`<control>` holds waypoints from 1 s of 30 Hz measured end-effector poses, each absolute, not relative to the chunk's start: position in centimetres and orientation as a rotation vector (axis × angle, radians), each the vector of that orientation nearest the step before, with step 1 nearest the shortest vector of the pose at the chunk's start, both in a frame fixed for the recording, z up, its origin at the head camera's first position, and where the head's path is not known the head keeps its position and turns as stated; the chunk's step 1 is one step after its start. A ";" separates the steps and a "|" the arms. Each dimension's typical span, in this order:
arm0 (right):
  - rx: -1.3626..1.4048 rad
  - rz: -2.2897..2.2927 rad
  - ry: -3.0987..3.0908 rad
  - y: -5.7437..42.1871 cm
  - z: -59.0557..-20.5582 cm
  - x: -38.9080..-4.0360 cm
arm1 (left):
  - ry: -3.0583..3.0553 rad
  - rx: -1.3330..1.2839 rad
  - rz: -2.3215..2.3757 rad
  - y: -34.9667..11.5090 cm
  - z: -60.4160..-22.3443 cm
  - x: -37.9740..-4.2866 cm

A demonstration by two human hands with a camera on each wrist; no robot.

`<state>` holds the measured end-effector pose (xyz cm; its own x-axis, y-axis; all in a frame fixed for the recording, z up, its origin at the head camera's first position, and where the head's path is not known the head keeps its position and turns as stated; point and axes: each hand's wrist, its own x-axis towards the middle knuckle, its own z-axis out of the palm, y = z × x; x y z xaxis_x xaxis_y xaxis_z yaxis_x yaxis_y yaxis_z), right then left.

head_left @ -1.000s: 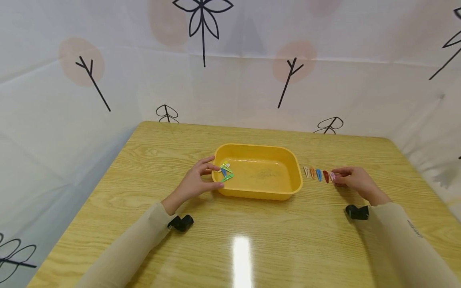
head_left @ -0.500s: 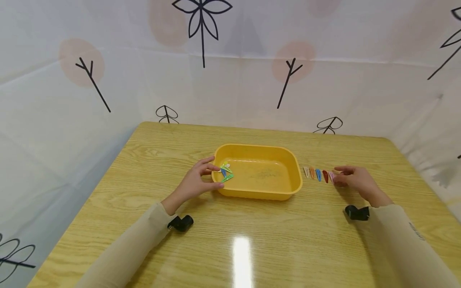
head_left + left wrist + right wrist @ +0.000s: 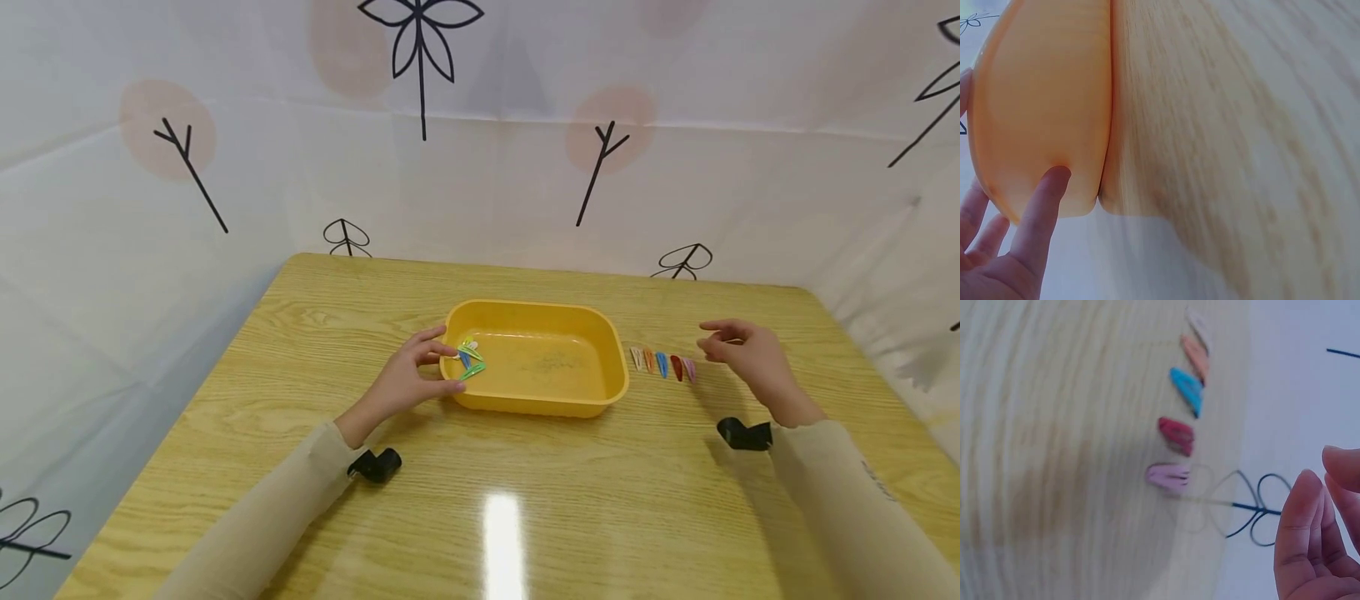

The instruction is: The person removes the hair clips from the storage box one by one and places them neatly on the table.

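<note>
My left hand point(image 3: 408, 375) grips the left end of a yellow plastic basin point(image 3: 540, 406), fingers at its rim. In the left wrist view the thumb point(image 3: 1044, 209) presses on the outer wall. Several snap hair clips point(image 3: 471, 360), green, blue, yellow and white, lie inside near that hand. Right of the basin, a row of snap hair clips lies on the table: cream point(image 3: 637, 359), orange point(image 3: 649, 361), blue point(image 3: 662, 364), red point(image 3: 677, 367) and pink point(image 3: 690, 370). Raised above and right of the pink clip, my right hand point(image 3: 750, 358) has loosely bent fingers and holds nothing.
Everything stands on a wood-grain table point(image 3: 420, 517). A white cloth point(image 3: 510, 183) with black plant drawings hangs behind the table's far edge. Black wrist cameras point(image 3: 375, 465) sit at both cuffs.
My right hand has let go of the pink hair clip at the row's right end and lifted away, up and to the right. The left hand and basin have stayed put.
</note>
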<state>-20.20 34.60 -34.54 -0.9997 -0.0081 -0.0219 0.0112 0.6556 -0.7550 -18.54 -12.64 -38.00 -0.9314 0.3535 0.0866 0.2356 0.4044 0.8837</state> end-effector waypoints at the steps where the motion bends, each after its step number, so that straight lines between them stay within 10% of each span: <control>1: -0.003 -1.301 2.842 34.5 -34.4 -20.2 | 2.534 0.534 1.568 -12.6 -38.0 -18.5; 30: -0.149 -1.330 2.862 29.1 -30.6 -21.7 | 2.537 0.526 1.565 -12.7 -38.1 -18.6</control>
<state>-21.72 29.07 -30.56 -0.9954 -0.0778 0.0554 -0.0925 0.6413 -0.7617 -18.60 -12.69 -38.14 -0.9333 0.3492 0.0834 0.2312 0.4070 0.8837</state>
